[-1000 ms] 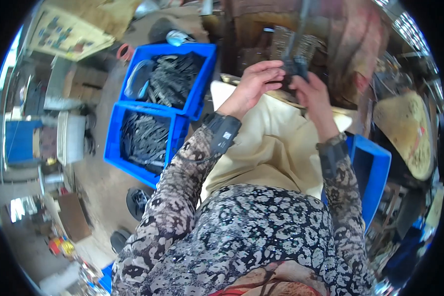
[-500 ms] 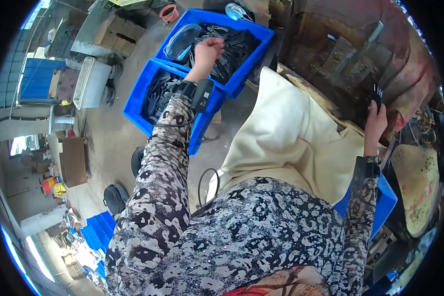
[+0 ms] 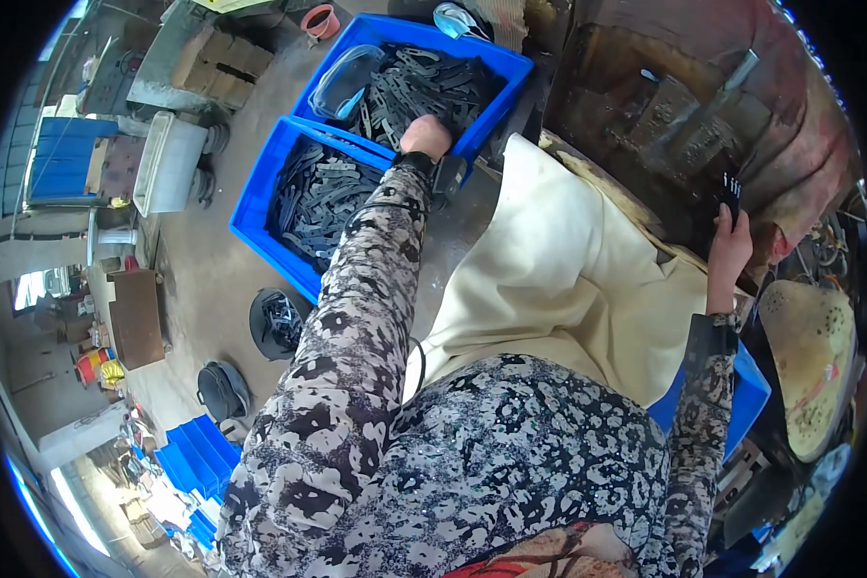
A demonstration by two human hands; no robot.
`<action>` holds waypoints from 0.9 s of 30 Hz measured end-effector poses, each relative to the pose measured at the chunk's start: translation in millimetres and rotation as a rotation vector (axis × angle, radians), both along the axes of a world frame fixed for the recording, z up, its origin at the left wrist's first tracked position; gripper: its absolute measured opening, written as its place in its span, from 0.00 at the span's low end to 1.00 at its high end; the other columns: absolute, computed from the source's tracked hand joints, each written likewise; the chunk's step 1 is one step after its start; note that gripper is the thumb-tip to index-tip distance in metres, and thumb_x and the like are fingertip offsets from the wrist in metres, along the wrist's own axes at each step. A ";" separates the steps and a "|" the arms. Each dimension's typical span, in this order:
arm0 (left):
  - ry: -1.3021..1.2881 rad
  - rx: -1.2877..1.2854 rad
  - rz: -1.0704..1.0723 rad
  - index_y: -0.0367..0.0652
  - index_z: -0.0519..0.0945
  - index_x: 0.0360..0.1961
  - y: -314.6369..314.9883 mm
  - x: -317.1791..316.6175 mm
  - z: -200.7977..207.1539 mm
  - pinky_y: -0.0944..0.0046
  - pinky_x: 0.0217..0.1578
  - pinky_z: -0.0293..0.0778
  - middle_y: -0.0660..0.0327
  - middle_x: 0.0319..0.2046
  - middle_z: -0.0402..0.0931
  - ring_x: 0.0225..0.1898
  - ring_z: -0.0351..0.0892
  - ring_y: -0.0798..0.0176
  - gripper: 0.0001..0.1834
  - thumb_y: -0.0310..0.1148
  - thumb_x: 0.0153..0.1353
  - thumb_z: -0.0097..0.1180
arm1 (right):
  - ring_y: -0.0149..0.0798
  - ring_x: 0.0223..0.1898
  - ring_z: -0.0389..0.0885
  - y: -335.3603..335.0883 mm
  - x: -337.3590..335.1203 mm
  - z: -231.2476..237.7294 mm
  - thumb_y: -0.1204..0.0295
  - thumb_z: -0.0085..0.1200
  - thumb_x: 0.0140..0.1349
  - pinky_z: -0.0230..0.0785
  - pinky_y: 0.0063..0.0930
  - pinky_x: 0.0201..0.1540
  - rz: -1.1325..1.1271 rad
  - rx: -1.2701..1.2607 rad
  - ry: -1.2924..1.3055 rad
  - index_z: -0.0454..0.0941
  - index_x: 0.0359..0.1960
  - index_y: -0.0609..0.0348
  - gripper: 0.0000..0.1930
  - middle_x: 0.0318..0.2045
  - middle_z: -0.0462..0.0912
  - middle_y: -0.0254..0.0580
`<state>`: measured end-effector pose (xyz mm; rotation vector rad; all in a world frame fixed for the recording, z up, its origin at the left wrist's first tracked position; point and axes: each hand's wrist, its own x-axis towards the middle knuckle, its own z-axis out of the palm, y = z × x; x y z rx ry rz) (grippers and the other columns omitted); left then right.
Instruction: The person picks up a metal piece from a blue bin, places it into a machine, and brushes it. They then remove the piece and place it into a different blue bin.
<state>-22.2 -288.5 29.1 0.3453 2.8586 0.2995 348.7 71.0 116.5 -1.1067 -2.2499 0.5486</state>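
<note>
My left hand [image 3: 426,137] is over the near right part of the far blue crate [image 3: 522,72], its back turned up and its fingers curled under. What it holds, if anything, is hidden. Dark flat metal pieces [image 3: 424,82], long and narrow with small holes, fill that crate. At the right, my right hand [image 3: 730,246] grips a small stack of black flat pieces [image 3: 730,190] by its near end. Light slots or marks show on the stack. It is held at the edge of a wet brown basin [image 3: 597,58] with a metal bar [image 3: 737,69] standing in it.
A second blue crate [image 3: 239,220] of similar pieces adjoins the first on its near left. A dark bucket [image 3: 260,323] with pieces stands on the floor beside my left arm. A cream apron [image 3: 559,241] covers my lap. Reddish-brown sheeting [image 3: 809,125] hangs by the basin.
My left hand has moved nearer and slightly right, from the middle of the far crate toward its near edge. The bucket has come into fuller view. My right hand keeps its grip.
</note>
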 end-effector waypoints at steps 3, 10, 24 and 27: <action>-0.040 0.062 -0.071 0.40 0.84 0.37 9.0 -6.5 -10.2 0.52 0.45 0.76 0.47 0.40 0.81 0.45 0.80 0.46 0.16 0.39 0.57 0.49 | 0.39 0.23 0.79 3.2 3.4 5.7 0.61 0.52 0.67 0.68 0.33 0.28 -0.028 0.006 -0.026 0.76 0.38 0.61 0.14 0.22 0.80 0.42; 0.385 -0.237 -1.085 0.43 0.78 0.32 -29.3 -48.4 -8.1 0.54 0.30 0.76 0.51 0.30 0.79 0.28 0.79 0.52 0.05 0.33 0.58 0.55 | 0.49 0.26 0.82 2.7 3.3 -8.8 0.65 0.53 0.65 0.70 0.38 0.28 -0.050 0.043 -0.001 0.75 0.35 0.62 0.11 0.23 0.80 0.51; 0.109 1.186 -0.701 0.41 0.81 0.40 150.7 98.8 117.8 0.72 0.25 0.66 0.63 0.31 0.79 0.24 0.69 0.72 0.15 0.15 0.58 0.46 | 0.39 0.21 0.76 27.1 -9.6 -11.8 0.61 0.52 0.66 0.67 0.34 0.27 -0.113 0.007 0.102 0.75 0.35 0.62 0.14 0.19 0.76 0.42; 0.285 1.090 -0.810 0.41 0.80 0.33 171.7 115.3 106.6 0.57 0.35 0.74 0.54 0.29 0.77 0.33 0.79 0.51 0.14 0.13 0.51 0.46 | 0.37 0.22 0.75 23.7 -40.3 34.7 0.60 0.52 0.66 0.66 0.33 0.28 -0.049 0.053 0.262 0.74 0.34 0.62 0.15 0.19 0.75 0.43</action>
